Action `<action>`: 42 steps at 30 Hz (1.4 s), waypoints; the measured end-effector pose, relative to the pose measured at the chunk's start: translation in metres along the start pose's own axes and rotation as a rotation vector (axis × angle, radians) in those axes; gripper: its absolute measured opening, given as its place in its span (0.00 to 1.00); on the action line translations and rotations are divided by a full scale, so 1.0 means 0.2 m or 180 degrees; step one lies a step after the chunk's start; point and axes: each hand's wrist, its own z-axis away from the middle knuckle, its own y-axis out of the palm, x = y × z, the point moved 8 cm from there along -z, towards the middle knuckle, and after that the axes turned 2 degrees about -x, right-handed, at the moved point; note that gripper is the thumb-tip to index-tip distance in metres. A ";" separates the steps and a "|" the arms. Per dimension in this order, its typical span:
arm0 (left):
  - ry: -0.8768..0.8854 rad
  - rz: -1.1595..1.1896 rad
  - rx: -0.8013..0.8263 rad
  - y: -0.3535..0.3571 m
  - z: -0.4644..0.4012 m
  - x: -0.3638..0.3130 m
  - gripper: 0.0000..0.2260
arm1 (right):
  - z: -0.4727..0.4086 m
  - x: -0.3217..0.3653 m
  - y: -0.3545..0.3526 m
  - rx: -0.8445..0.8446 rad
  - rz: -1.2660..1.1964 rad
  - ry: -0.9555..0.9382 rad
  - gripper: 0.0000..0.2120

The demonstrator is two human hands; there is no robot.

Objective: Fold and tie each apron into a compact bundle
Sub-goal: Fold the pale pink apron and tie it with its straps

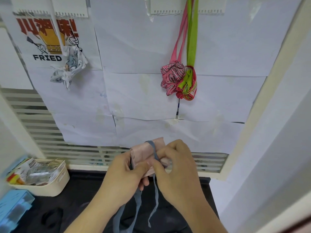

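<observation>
A folded pale pink apron (144, 151) is held up in front of the paper-covered wall. A blue-grey strap (154, 149) runs over its top and down its front, and loose strap ends (155, 199) dangle below. My left hand (124, 175) grips the bundle's left side, thumb on the front. My right hand (175, 167) pinches the strap against the bundle's right side. Tied bundles hang on the wall: a white printed one (69, 68), a pink checked one (171, 78) and a red-green one (187, 86).
A cream basket (50, 187) of packets stands at the lower left on a dark counter (80, 199), with a blue box (13, 206) in front of it. A cream frame (262, 98) borders the wall on the right.
</observation>
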 end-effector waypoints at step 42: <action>-0.0605 0.1119 0.1814 0.08 0.09 -0.06 0.14 | 0.17 -0.25 0.36 0.2132 -0.2989 0.2110 0.19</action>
